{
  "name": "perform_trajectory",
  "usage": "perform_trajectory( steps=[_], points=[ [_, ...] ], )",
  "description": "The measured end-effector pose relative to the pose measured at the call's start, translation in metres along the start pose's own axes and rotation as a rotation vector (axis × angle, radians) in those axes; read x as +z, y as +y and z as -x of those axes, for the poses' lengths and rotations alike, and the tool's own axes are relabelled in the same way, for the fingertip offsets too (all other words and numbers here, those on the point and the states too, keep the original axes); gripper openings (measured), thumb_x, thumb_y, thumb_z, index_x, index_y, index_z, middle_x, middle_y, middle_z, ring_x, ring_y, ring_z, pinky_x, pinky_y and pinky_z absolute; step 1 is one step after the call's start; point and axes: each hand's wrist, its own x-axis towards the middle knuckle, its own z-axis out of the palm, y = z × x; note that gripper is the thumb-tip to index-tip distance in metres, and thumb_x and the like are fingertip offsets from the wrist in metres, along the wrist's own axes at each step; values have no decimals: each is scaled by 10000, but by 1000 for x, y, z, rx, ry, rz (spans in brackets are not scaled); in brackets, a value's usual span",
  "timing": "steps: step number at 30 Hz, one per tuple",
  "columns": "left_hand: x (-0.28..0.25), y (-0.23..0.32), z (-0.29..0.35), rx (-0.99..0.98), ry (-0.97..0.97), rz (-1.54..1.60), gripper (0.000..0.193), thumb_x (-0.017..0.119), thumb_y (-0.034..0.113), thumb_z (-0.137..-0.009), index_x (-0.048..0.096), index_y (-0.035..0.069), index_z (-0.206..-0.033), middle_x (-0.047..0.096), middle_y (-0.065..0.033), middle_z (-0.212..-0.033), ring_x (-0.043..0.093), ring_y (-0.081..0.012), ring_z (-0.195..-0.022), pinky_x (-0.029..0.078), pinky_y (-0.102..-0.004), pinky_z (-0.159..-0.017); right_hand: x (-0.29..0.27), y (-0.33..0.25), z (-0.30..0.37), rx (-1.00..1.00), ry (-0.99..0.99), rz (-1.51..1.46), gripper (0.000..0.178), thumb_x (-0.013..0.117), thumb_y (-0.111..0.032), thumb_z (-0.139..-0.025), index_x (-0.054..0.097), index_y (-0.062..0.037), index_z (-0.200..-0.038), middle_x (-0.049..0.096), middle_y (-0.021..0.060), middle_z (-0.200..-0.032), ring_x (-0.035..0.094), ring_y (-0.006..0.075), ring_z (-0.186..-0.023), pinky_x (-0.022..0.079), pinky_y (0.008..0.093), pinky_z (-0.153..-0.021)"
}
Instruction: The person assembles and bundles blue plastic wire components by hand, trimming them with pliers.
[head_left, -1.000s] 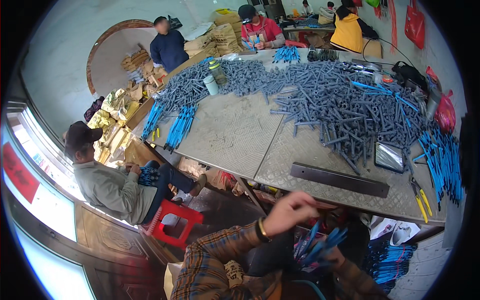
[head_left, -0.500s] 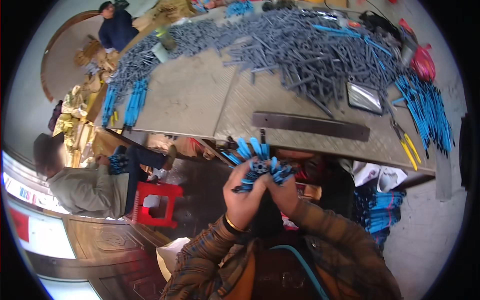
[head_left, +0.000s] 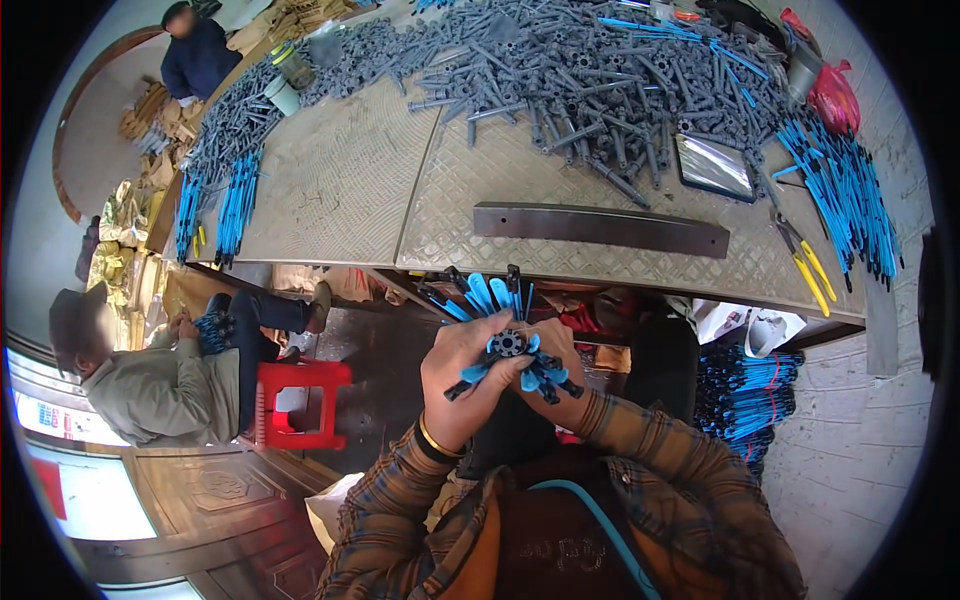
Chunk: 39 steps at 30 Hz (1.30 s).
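Over my lap, in front of the table edge, both hands hold a bundle of flat blue strips (head_left: 488, 293) with black ends. At its middle shows a round dark hub (head_left: 508, 343) with a ring of small holes, the strips fanning out around it. My left hand (head_left: 460, 375) is closed round the bundle's left side, its thumb by the hub. My right hand (head_left: 560, 372) is closed on the right side, its fingers partly hidden by the strips. What lies below the hub cannot be seen.
On the table (head_left: 340, 180) lie a wide heap of grey plastic tubes (head_left: 620, 90), a dark metal bar (head_left: 600, 229), yellow-handled pliers (head_left: 806, 265) and blue rods (head_left: 845, 200). Tied blue bundles (head_left: 745, 390) stand lower right. A person (head_left: 180, 370) sits left, near a red stool (head_left: 300, 400).
The view has shifted a little, so the table sits further left and higher. The bundle is turned so its hub faces up more plainly; both hands keep hold of it.
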Motion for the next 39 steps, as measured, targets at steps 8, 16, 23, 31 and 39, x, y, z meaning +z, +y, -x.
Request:
perform_trajectory(
  steps=[8, 16, 23, 31, 39],
  points=[
    [-10, 1, -11, 185, -81, -52, 310, 666, 64, -690, 602, 33, -991, 632, -111, -899, 609, -269, -809, 465, -326, -731, -41, 7, 12, -18, -370, -400, 852, 669, -425, -688, 301, 12, -1320, 422, 207, -1204, 413, 345, -1089, 291, 426, -941],
    [-13, -1, -13, 223, -290, 65, 285, 643, 112, -719, 596, 23, -986, 623, -118, -864, 610, -251, -761, 479, -319, -698, -71, 11, -2, 133, -686, -809, 701, 585, -348, -818, 291, 22, -1335, 417, 133, -1284, 437, 192, -1123, 342, 326, -941],
    [-11, -8, -26, 172, -356, 126, 271, 621, 109, -743, 584, 21, -997, 615, -112, -904, 607, -223, -797, 474, -315, -726, -66, -4, -14, 363, -356, -522, 354, 528, -203, -883, 484, 11, -1162, 587, 82, -970, 541, 132, -876, 439, 281, -780],
    [-17, -11, -26, 27, -440, 231, 306, 630, 131, -729, 561, 30, -1009, 588, -121, -885, 590, -270, -789, 465, -320, -713, -60, -3, -22, 79, -421, -394, 228, 607, -181, -837, 554, 2, -961, 566, 76, -765, 533, 111, -718, 438, 285, -624],
    [-9, -5, -25, 150, -514, 187, 294, 622, 137, -733, 552, 19, -992, 587, -128, -905, 589, -284, -816, 466, -333, -737, -48, 2, 3, 199, -294, -528, 186, 602, -187, -831, 590, -3, -860, 591, 92, -714, 557, 151, -663, 447, 287, -627]
  ],
)
